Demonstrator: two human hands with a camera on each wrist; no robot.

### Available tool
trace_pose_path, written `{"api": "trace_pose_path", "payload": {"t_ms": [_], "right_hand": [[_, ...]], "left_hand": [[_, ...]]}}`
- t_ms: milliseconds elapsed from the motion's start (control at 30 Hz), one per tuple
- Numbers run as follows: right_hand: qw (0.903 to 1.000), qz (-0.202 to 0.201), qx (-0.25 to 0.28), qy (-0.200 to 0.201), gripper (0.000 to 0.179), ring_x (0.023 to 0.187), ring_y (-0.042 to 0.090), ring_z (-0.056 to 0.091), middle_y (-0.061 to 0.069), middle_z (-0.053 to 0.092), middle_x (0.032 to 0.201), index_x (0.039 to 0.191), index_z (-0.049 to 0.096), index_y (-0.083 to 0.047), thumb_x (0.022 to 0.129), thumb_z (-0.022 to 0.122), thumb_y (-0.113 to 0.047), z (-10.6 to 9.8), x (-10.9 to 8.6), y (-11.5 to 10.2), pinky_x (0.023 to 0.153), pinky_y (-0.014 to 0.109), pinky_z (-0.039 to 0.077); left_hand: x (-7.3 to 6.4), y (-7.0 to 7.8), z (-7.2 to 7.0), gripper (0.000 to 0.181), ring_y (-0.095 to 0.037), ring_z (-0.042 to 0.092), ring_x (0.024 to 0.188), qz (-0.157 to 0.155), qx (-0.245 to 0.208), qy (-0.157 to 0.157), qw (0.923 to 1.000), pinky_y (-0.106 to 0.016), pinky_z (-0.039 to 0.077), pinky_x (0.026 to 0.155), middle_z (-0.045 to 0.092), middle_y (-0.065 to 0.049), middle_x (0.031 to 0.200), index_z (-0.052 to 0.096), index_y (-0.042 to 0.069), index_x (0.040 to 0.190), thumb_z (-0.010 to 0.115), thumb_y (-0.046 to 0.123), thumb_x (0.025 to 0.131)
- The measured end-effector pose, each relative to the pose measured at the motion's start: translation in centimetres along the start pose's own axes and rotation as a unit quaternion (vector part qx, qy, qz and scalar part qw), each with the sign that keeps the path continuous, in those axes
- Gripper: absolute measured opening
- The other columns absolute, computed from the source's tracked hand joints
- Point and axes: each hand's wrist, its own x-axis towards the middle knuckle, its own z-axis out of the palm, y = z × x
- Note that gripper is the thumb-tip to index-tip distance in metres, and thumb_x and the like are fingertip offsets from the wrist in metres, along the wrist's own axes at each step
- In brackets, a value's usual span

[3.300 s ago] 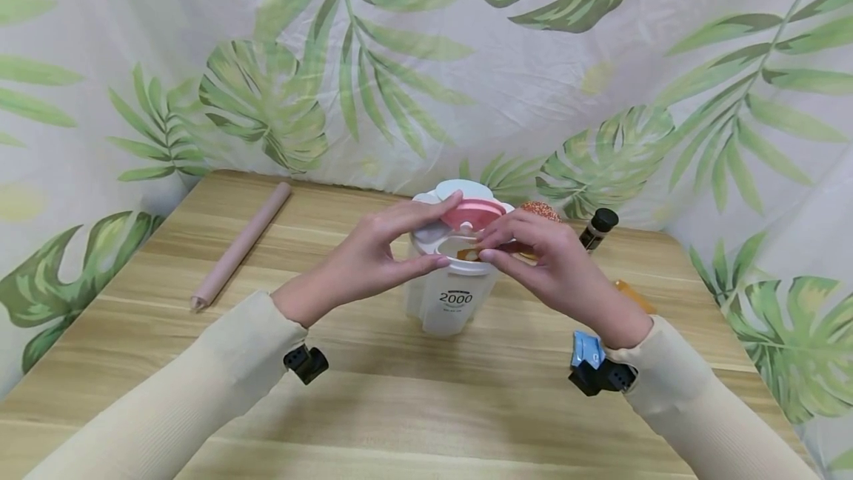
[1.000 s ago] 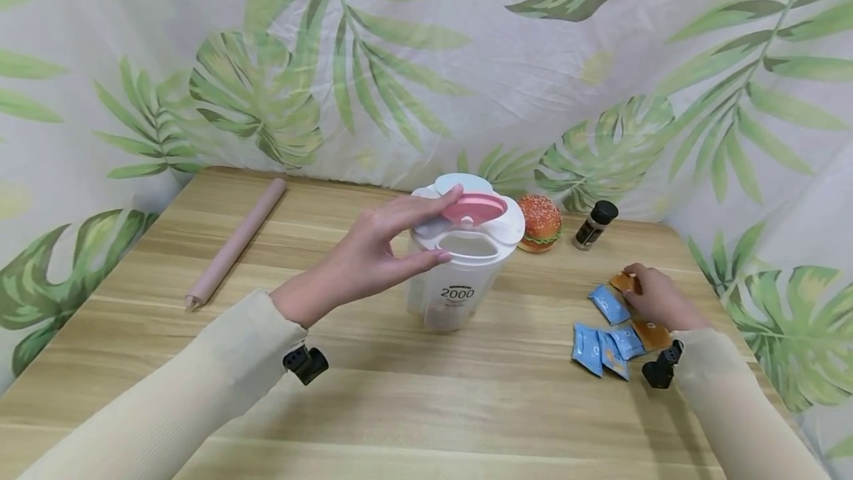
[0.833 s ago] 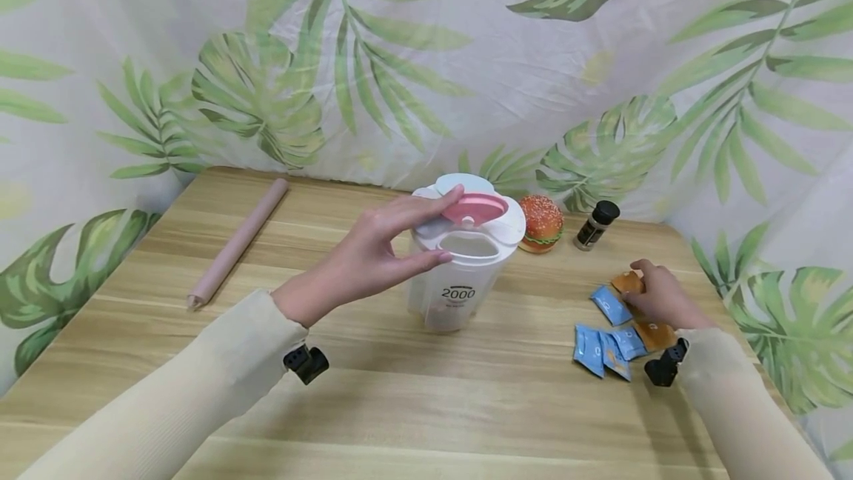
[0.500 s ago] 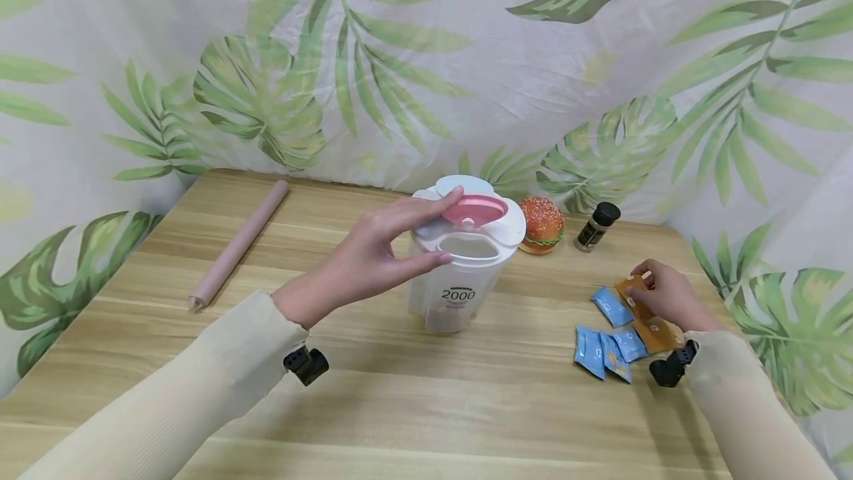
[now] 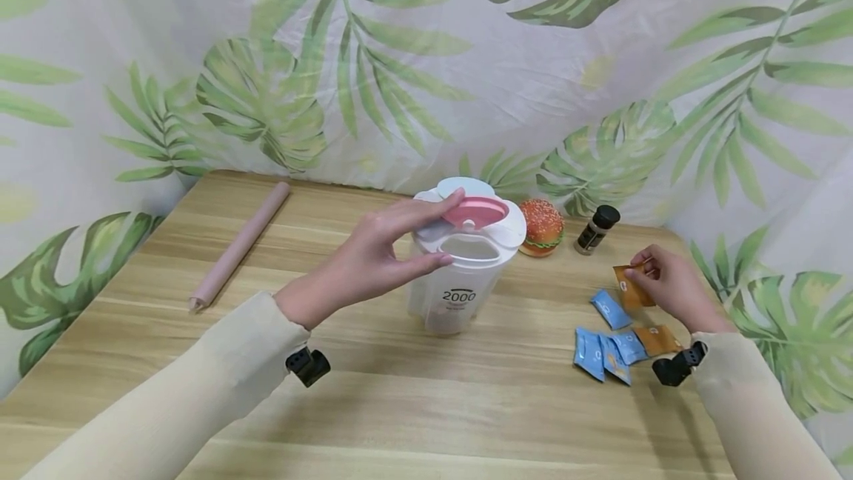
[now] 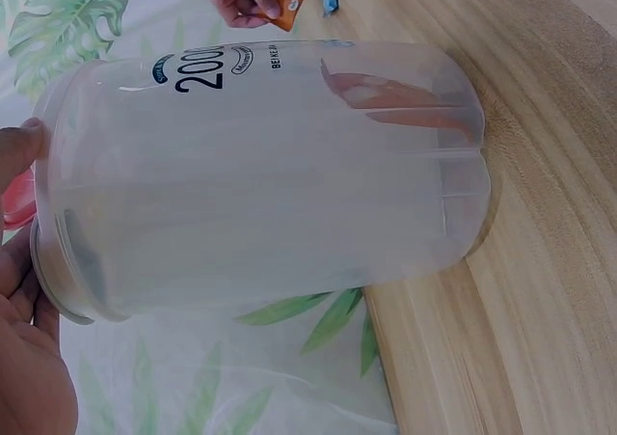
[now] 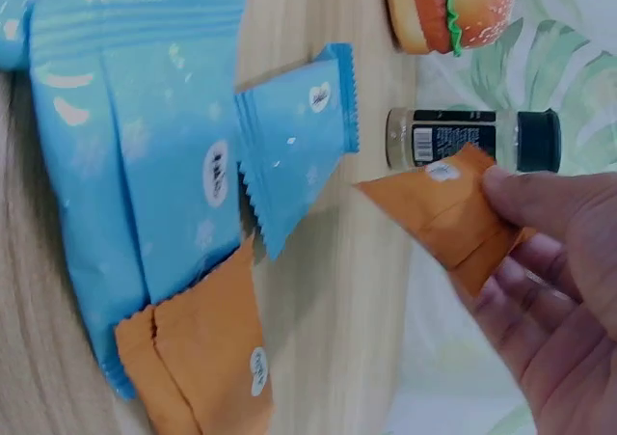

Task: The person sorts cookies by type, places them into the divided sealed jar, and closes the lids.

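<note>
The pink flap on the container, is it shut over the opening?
No, the pink flap is raised, leaving the oval opening of the container uncovered.

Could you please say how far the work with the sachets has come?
Seemingly done: pink flap open, and brownish shapes, likely sachets, show inside the storage container. In hand: the right hand pinches an orange sachet; the left hand grips the storage container. Apparently left: another orange sachet and four blue sachets on the table.

An orange packet [image 5: 632,292] tilts in the right hand [image 5: 674,289]; a translucent container [image 5: 458,280] stands open.
</note>
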Motion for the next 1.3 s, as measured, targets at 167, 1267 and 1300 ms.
{"api": "trace_pose_path", "payload": {"t_ms": [167,1267,1300], "right_hand": [[0.9986,-0.023,0.030,0.036,0.019,0.076,-0.007,0.057,0.020,0.072,0.099,0.110,0.066,0.002,0.102,0.070,-0.015,-0.4,-0.4,-0.5,0.061,0.020,0.051],[0.8566,-0.279,0.387,0.196,0.021,0.082,0.004,0.075,-0.006,0.078,0.098,0.100,0.059,0.018,0.091,0.075,0.008,-1.8,0.3,-19.6,0.068,0.014,0.059],[0.8519,-0.288,0.391,0.196,0.022,0.082,0.003,0.075,-0.006,0.078,0.098,0.100,0.058,0.019,0.091,0.075,0.007,-1.8,0.3,-20.1,0.068,0.014,0.059]], "left_hand": [[0.3,0.0,0.4,0.068,-0.021,0.066,0.127,0.000,-0.004,-0.003,1.0000,-0.040,0.051,0.113,0.074,-0.007,0.134,0.056,0.006,0.151,0.085,0.013,0.089],[0.0,-0.4,0.0,0.072,-0.019,0.065,0.129,-0.007,-0.019,0.000,0.9998,-0.037,0.050,0.115,0.074,-0.006,0.133,0.055,0.007,0.152,0.086,0.010,0.087],[0.0,-0.5,0.0,0.072,-0.019,0.065,0.129,-0.006,-0.018,0.000,0.9998,-0.037,0.050,0.115,0.074,-0.005,0.133,0.055,0.007,0.152,0.086,0.010,0.087]]}}
